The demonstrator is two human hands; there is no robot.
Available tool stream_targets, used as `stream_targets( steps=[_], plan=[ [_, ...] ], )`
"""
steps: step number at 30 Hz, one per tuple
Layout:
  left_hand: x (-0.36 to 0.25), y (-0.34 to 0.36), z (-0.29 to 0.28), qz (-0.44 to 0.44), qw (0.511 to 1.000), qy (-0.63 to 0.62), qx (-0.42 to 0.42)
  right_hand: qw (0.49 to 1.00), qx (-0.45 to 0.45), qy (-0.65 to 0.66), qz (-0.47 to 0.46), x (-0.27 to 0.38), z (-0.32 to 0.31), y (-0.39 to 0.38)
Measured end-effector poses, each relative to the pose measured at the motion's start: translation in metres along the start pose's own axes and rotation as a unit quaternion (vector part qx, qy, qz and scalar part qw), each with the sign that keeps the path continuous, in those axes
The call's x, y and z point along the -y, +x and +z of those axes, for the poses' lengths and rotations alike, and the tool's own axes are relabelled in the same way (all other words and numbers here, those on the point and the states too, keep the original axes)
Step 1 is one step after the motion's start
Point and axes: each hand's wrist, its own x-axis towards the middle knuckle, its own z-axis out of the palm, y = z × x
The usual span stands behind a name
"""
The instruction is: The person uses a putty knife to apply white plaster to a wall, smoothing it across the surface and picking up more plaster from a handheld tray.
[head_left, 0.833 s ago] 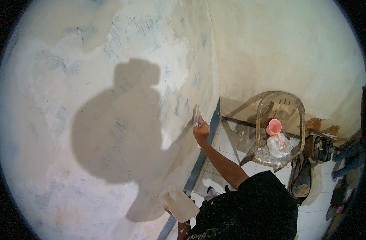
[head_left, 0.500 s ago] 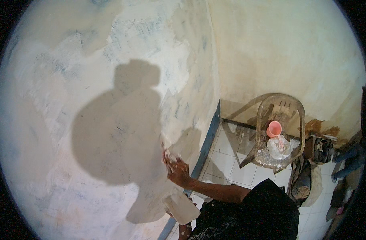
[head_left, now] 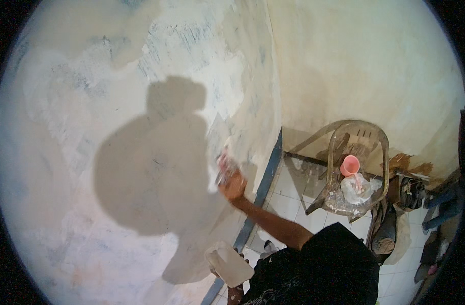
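Note:
My right hand (head_left: 232, 180) is raised against the patchy plastered wall (head_left: 64, 168), streaked with whitish paste and blurred at the fingertips. Its fingers seem closed round something, too smeared to make out. Lower down, my left hand (head_left: 241, 258) shows only in part behind a pale, flat rectangular board (head_left: 230, 264) with rounded corners. It grips this board, held tilted close to my body and apart from the wall.
A stained plastic chair (head_left: 382, 147) stands by the corner, bearing a pink mug (head_left: 350, 165) and a whitish plastic bag (head_left: 358, 189). Boxes and dark items (head_left: 411, 192) lie beyond it on white tiles. A blue skirting band (head_left: 263, 190) edges the wall.
My right hand has moved up the wall and slightly to the right, its forearm now more steeply raised. My left hand and the board stay nearly where they were.

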Motion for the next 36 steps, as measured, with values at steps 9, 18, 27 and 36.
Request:
stream_targets(
  steps=[9, 18, 27, 36],
  plan=[
    [-0.001, 0.019, -0.008, -0.008, 0.995, -0.075, 0.066, 0.973, -0.083, 0.154, -0.149, 0.014, -0.096, -0.057],
    [-0.008, 0.004, -0.001, -0.022, 0.987, -0.136, 0.079, 0.991, -0.098, 0.011, -0.089, -0.018, -0.005, 0.056],
    [0.001, 0.024, 0.018, -0.038, 0.967, -0.051, 0.247, 0.944, 0.065, 0.230, -0.227, 0.019, -0.073, -0.103],
    [0.001, 0.017, 0.012, -0.037, 0.992, -0.097, 0.073, 0.972, -0.173, 0.160, -0.011, -0.027, -0.021, 0.069]
  ],
)
